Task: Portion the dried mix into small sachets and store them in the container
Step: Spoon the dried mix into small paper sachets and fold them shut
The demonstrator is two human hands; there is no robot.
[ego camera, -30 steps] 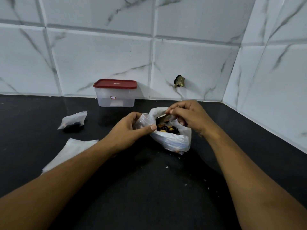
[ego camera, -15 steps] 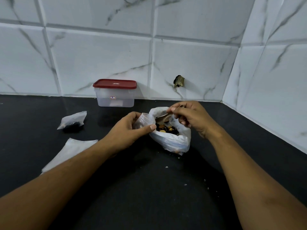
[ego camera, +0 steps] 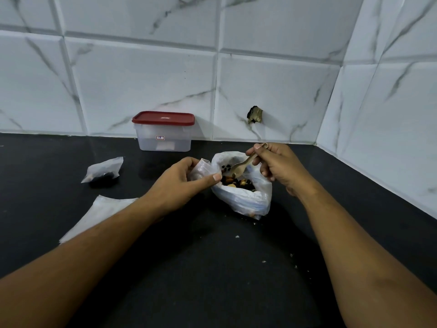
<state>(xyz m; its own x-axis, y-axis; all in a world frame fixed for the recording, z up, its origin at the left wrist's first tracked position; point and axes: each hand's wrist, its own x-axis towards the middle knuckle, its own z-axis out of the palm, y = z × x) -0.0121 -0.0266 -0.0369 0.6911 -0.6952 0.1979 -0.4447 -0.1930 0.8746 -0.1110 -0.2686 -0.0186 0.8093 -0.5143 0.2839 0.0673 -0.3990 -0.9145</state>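
Left hand [ego camera: 179, 183] pinches sachet [ego camera: 201, 169]; right hand [ego camera: 279, 166] grips spoon [ego camera: 243, 163], tip hidden in mix [ego camera: 241, 182].

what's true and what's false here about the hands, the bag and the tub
The right hand holds a spoon in the bag. True.
The tub has its lid off. False: the red lid is on.
The left hand pinches a sachet. True.
The filled sachet lies in the tub. False: it lies on the counter, left of the tub.
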